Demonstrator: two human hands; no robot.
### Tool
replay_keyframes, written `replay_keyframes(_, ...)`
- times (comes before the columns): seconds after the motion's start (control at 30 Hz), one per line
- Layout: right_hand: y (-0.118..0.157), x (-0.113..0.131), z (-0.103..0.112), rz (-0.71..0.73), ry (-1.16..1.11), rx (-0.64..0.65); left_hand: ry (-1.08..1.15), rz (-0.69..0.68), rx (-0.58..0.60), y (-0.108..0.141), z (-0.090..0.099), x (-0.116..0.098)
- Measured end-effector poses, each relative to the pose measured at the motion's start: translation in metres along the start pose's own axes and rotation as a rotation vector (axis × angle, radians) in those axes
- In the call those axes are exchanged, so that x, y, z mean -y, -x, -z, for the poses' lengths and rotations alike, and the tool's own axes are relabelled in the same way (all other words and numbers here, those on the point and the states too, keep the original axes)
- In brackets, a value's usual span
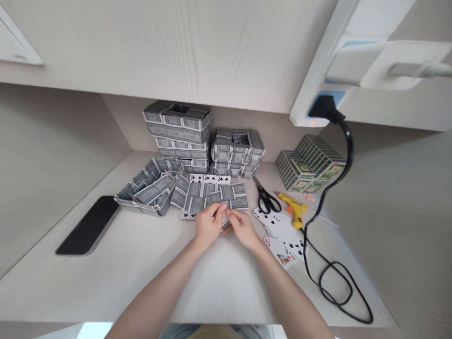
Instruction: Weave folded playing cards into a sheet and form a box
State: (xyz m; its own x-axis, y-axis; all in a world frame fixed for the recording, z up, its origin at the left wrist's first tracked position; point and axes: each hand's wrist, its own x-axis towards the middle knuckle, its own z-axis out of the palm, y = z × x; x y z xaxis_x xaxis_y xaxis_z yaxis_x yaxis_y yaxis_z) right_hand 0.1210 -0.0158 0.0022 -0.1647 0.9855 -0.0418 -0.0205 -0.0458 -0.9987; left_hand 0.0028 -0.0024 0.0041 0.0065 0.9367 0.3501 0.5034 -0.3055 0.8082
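Note:
Both hands meet at the middle of the desk, at the near edge of a flat panel of joined playing cards [201, 190]. My left hand [209, 223] is closed, its thumb and forefinger pinched on a small card piece [224, 223]. From the other side my right hand [243, 227] pinches the same piece, with its fingertips almost touching those of the left. The fingers hide most of the piece. Beyond the hands, the panel lies grey backs up, with a few white card faces showing along its far and near left edges.
An open card box [158, 207] holds loose pieces at left, near a black phone [88, 226]. Stacked card boxes [176, 127] stand behind. Black scissors [269, 203], a yellow glue gun [296, 212], scattered cards [280, 228] and a looping black cable [348, 160] are at right.

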Motion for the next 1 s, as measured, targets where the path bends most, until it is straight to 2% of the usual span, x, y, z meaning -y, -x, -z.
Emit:
replay_keyframes(0.37,-0.0001,-0.0053,-0.0018,-0.015,-0.033,0.024,-0.396,-0.366,-0.058,0.0023,0.005,0.0042)
replay_keyframes(0.5,0.0014,-0.0051,-0.0042,0.0,-0.1,0.004,-0.414,-0.398,-0.056,0.0054,0.0059,0.0005)
replay_keyframes(0.77,-0.0032,-0.003,-0.0021,0.038,-0.202,-0.161,-0.339,-0.392,-0.009,0.0059,0.0013,0.0023)
replay_keyframes(0.9,-0.0045,-0.0039,0.0009,0.131,-0.146,-0.177,-0.281,-0.366,0.024,0.0035,0.0019,0.0021)
replay_keyframes(1.0,-0.0028,-0.0056,0.0032,0.23,-0.006,-0.227,-0.25,-0.392,0.02,0.0012,0.0046,0.0016)
